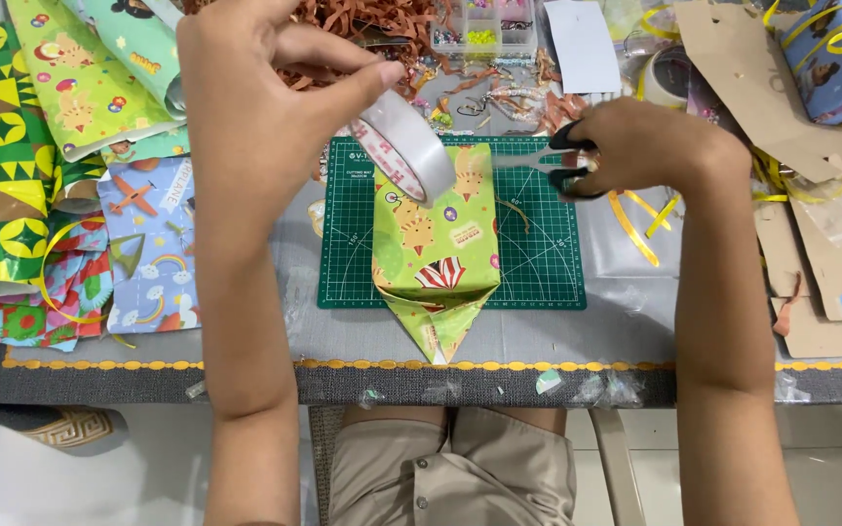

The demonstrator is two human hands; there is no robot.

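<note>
My left hand [265,107] holds a roll of clear tape [406,156] above the far end of a box wrapped in green patterned paper [438,248]. The tape roll touches or hovers just over the box's top left corner. My right hand [640,146] grips black-handled scissors [565,164], blades pointing left toward the tape. The wrapped box lies on a green cutting mat [538,263], its near flap folded into a point that hangs past the mat's edge.
Sheets of patterned wrapping paper [60,185] are piled at the left. Brown paper shreds and a clear bead box [484,24] lie at the back. Cardboard pieces [811,263], yellow ribbon [635,229] and another tape roll [669,73] crowd the right side. My knees show under the table edge.
</note>
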